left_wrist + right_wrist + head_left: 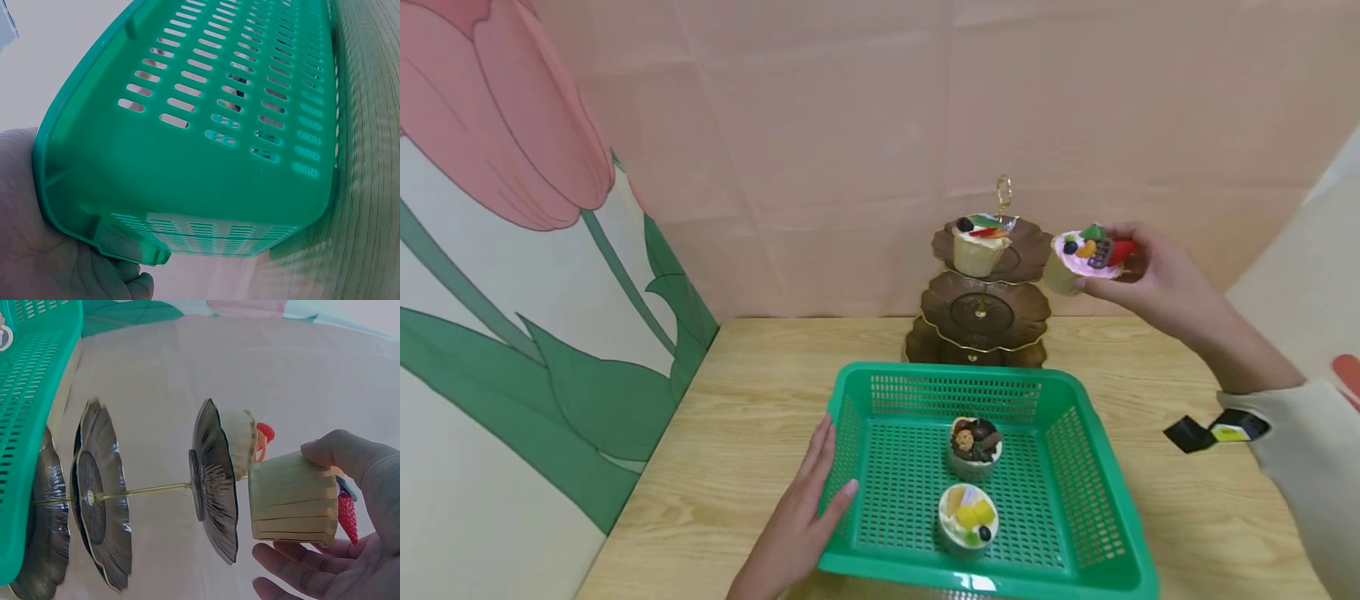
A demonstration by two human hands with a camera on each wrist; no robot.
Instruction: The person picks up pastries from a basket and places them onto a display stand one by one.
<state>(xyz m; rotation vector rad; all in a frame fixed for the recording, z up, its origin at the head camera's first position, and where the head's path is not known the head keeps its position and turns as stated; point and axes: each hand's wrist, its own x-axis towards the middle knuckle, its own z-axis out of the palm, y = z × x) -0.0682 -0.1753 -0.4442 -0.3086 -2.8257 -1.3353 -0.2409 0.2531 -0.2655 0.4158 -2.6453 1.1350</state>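
Note:
My right hand (pixel 1157 271) grips a cupcake (pixel 1063 271) with pink-white cream, fruit and a chocolate piece, its thumb and fingers around the pale wrapper. In the right wrist view, this cupcake (pixel 294 500) is beside the top plate (pixel 215 481) of the tiered stand. Another fruit-topped cupcake (pixel 976 254) sits on that plate's left part. My left hand (pixel 797 517) rests against the left rim of a green plastic basket (pixel 1112 492), fingers along the outside and thumb over the edge. Inside stand a chocolate-topped cupcake (pixel 974 450) and a yellow-fruit one (pixel 967 518).
Behind the basket, the stand's middle plate (pixel 1022 312) and partly hidden bottom plate (pixel 917 346) are brown with gold edges. A gold ring (pixel 1004 192) tops the stand. The wooden table (pixel 745 392) meets a pink backdrop (pixel 820 167) and a tulip-printed cloth (pixel 527 292).

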